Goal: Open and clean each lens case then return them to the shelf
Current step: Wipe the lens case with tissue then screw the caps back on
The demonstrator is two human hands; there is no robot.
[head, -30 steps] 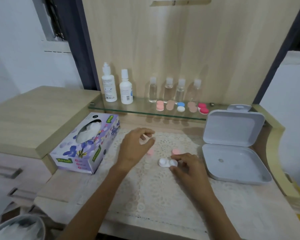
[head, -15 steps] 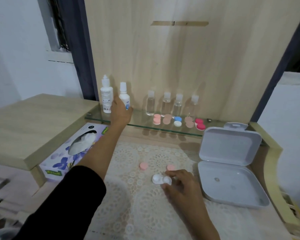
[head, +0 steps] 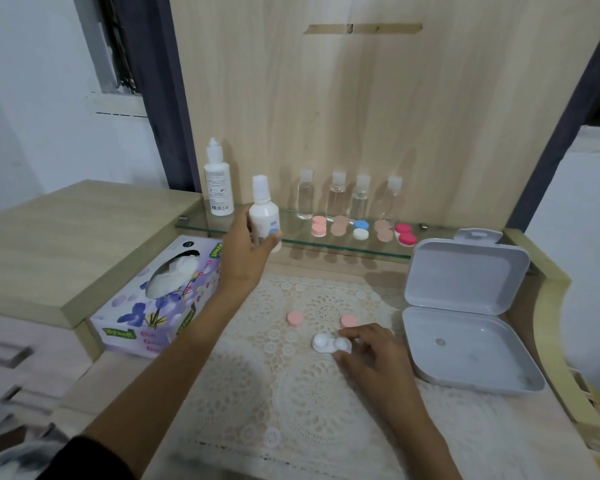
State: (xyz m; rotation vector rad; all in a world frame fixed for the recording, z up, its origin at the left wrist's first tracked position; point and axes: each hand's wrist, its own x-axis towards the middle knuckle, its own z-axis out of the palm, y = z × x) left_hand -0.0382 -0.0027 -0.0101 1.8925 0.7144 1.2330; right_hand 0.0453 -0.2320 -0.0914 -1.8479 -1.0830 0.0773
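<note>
Left hand [head: 246, 252] curls round a bottle [head: 264, 211] at the mat's [head: 291, 410] 11 o'clock. Right hand [head: 373, 351], fingers [head: 361, 336] bent, seemingly pinches the open case [head: 326, 342], mid-mat, by its 3 o'clock well. Judged light, stiff and slick, it wants a grip on the rims. Caps [head: 295, 318] lie at its 12.

head cam | worn on person, faces forward and down | close over desk [head: 326, 427] | glass shelf [head: 343, 247] at mid-frame | single view
</note>
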